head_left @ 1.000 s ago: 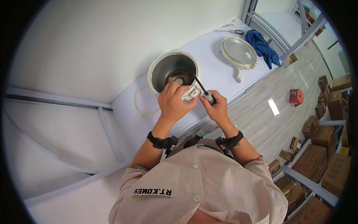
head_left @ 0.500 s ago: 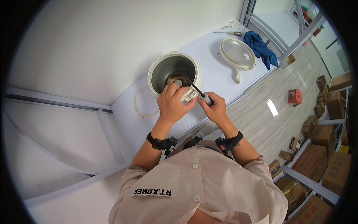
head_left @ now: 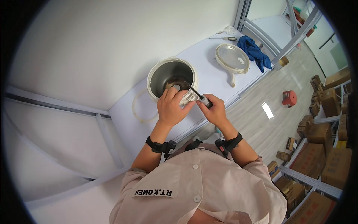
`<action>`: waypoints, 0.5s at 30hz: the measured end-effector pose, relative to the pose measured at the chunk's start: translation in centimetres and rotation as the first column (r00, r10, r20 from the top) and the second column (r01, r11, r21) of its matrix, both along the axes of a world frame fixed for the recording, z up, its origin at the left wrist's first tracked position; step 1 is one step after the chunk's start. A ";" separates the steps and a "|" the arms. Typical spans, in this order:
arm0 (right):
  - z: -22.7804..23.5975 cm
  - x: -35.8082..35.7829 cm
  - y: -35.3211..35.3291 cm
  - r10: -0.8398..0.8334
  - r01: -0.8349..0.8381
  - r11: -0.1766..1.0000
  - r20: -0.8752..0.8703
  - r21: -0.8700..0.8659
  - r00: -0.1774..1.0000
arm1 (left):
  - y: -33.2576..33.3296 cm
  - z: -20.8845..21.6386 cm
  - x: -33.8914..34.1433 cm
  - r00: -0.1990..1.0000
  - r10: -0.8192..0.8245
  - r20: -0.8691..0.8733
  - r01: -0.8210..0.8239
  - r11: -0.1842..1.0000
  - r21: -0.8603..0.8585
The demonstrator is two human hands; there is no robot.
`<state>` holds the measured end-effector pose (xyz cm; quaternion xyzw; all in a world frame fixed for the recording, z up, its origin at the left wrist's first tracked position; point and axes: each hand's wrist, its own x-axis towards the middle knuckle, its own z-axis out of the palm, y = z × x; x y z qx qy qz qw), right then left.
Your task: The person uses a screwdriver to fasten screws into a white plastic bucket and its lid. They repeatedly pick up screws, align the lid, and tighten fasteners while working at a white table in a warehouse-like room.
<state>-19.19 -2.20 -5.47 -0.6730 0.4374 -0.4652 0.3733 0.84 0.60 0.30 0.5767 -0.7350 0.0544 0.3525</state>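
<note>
An electric cooker body (head_left: 151, 82), white-rimmed with a dark grey inside and a brownish bottom, stands on the white table without its lid. My left hand (head_left: 172, 106) grips a white plastic part (head_left: 189, 96) at the cooker's near right side, fingers reaching over the rim. Whether this part is fixed to the cooker I cannot tell. My right hand (head_left: 214, 110) is closed round the grey and black handle of a screwdriver (head_left: 203, 98). The dark shaft slants up and left across the white part to the rim; its tip is hard to make out.
The round lid (head_left: 229, 56) with its arm lies farther right on the table (head_left: 203, 50). Beyond it are a second screwdriver (head_left: 228, 38) and a blue cloth (head_left: 251, 50). A pale ring (head_left: 135, 108) lies left of the cooker. A red stool (head_left: 289, 98) and cardboard boxes (head_left: 309, 158) stand off right.
The whole view has shifted slightly, so the lid and cloth appear a little lower and more to the left. Both hands keep their holds, with the screwdriver at nearly the same slant.
</note>
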 end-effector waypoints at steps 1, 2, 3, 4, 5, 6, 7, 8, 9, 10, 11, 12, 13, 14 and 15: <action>0.1 -0.2 0.1 -0.008 0.008 1.000 -0.007 -0.002 1.000 | 0.0 -0.1 -0.1 1.000 0.001 -0.006 -0.001 1.000 -0.006; 0.3 -0.3 0.2 -0.015 0.015 1.000 -0.014 -0.004 1.000 | 0.0 -0.1 -0.2 1.000 0.003 -0.012 -0.003 1.000 -0.012; 0.3 -0.5 0.3 -0.017 0.017 1.000 -0.016 0.004 1.000 | 0.0 -0.1 -0.3 1.000 0.001 -0.015 -0.001 1.000 -0.018; 0.3 -0.6 0.4 -0.020 0.020 1.000 -0.017 0.013 1.000 | 0.0 0.0 -0.3 1.000 0.000 -0.018 0.000 1.000 -0.024; 0.4 -0.8 0.4 -0.021 0.022 1.000 -0.019 0.023 1.000 | 0.1 0.0 -0.4 1.000 -0.002 -0.022 0.001 1.000 -0.030; 0.5 -0.9 0.6 -0.031 0.032 0.999 -0.017 0.032 0.999 | 0.1 0.0 -0.4 1.000 -0.003 -0.022 0.002 0.999 -0.039; 0.6 -1.0 0.7 -0.041 0.042 0.998 -0.015 0.041 0.999 | 0.1 -0.1 -0.3 1.000 -0.004 -0.022 0.002 0.999 -0.047; 0.6 -1.1 0.9 -0.050 0.051 0.997 -0.014 0.050 0.999 | 0.1 -0.2 -0.3 1.000 -0.004 -0.023 0.003 0.998 -0.056; 0.5 -1.2 1.0 -0.057 0.057 0.997 -0.002 0.044 0.998 | 0.1 -0.3 -0.3 1.000 -0.005 -0.025 0.003 0.999 -0.052; 0.4 -1.2 1.0 -0.062 0.062 0.997 0.009 0.038 0.998 | 0.2 -0.3 -0.2 1.000 -0.005 -0.027 0.004 0.999 -0.048; 0.3 -1.3 1.1 -0.068 0.067 0.997 0.021 0.032 0.997 | 0.2 -0.3 -0.2 1.000 -0.006 -0.029 0.004 0.999 -0.044; 0.3 -1.3 1.1 -0.065 0.064 0.997 0.023 0.039 0.998 | 0.2 -0.3 -0.2 0.999 -0.010 -0.036 0.009 0.999 -0.041; 0.3 -1.4 1.2 -0.063 0.062 0.997 0.025 0.045 0.998 | 0.2 -0.1 -0.3 0.999 -0.014 -0.043 0.013 0.999 -0.037; 0.4 -1.4 1.3 -0.060 0.059 0.997 0.027 0.051 0.998 | 0.3 0.0 -0.3 0.999 -0.018 -0.050 0.017 0.999 -0.034; 0.5 -1.4 1.3 -0.058 0.057 0.997 0.029 0.051 0.998 | 0.2 0.2 -0.2 0.997 -0.029 -0.076 0.025 0.998 -0.057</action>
